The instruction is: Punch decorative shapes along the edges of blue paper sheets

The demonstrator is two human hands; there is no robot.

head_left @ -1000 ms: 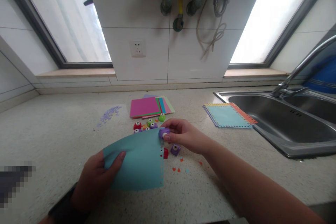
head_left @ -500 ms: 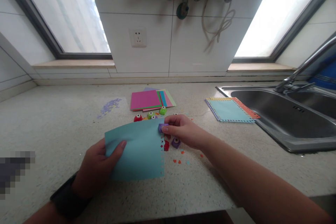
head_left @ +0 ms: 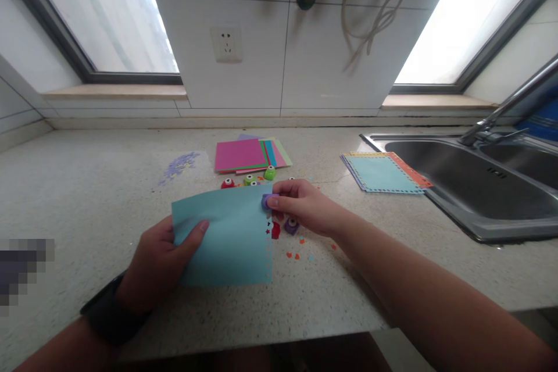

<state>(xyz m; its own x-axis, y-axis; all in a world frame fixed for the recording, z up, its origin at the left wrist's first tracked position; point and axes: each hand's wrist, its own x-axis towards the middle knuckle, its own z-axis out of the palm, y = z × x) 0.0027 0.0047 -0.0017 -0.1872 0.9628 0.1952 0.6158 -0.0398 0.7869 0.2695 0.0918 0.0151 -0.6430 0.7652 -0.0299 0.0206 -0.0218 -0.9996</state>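
Our left hand (head_left: 159, 261) curls low, thumb pressed flat on top, a dark band at the wrist. Our right hand (head_left: 300, 209) reaches in from the right, fingertips (head_left: 272, 202) pinched together, forearm stretched out.

Daylight is flooding in from two blown-out windows.

I'm seeing the left window (head_left: 108, 17) and right window (head_left: 462, 11) glaring to pure white, while the tiled wall (head_left: 283, 52) between them is sitting in shade. The countertop (head_left: 87, 186) is catching soft, even light, with faint shadows falling toward me. Wide-angle distortion is bending the window frames outward at the edges. A pixelated patch (head_left: 24, 267) is masking the lower left, and the near forearms are looking dim and slightly soft.
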